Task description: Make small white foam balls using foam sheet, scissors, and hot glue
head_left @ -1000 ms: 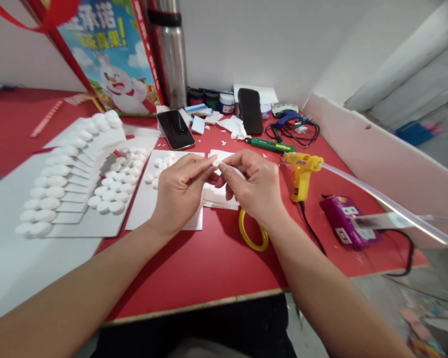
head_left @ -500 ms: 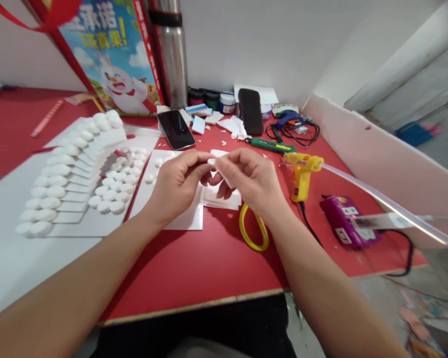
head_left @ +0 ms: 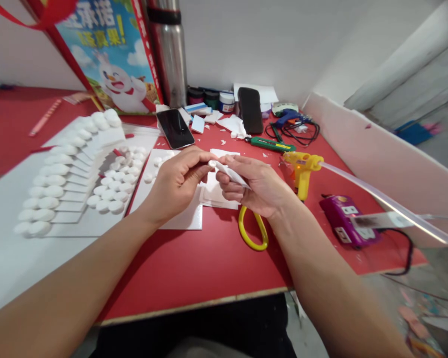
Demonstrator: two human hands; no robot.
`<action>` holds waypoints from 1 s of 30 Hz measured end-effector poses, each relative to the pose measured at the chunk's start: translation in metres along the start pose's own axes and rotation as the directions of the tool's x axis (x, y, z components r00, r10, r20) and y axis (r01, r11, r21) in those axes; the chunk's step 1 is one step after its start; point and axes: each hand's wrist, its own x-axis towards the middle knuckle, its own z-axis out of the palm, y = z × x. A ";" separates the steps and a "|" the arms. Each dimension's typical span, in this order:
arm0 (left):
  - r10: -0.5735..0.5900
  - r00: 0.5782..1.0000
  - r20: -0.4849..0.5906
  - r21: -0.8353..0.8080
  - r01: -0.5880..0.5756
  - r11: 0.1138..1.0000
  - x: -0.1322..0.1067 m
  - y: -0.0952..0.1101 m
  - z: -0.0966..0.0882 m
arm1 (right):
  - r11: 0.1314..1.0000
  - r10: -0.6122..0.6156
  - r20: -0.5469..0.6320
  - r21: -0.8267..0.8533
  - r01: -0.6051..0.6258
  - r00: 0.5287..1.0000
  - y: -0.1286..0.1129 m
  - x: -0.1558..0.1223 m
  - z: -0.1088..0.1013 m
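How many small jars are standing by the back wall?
3, in a row between the steel flask and the black case: left jar, middle jar, both dark-lidded, and white-lidded jar rightmost. Others may be hidden.

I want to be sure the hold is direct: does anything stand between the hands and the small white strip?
Nothing visible does. The left hand pinches one end of the white strip, and the right hand holds it directly from beneath. The yellow scissors lie on the red table, clear of the strip.
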 end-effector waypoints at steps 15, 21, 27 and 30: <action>-0.171 0.985 -0.030 -0.116 0.166 0.979 -0.001 0.007 0.001 | 0.886 -0.318 -0.164 -0.403 0.230 0.934 0.003 0.001 0.003; -0.230 0.972 -0.042 -0.181 0.219 0.959 0.000 0.011 0.004 | 0.708 -0.501 -0.139 -0.633 0.312 0.854 0.007 0.001 0.000; -0.316 0.948 -0.048 -0.291 0.289 0.912 -0.002 0.009 0.011 | 0.495 -0.643 -0.066 -0.796 0.348 0.763 0.012 0.002 -0.004; -0.350 0.936 -0.042 -0.340 0.316 0.886 -0.002 0.006 0.012 | 0.373 -0.684 0.007 -0.856 0.358 0.730 0.013 0.001 -0.005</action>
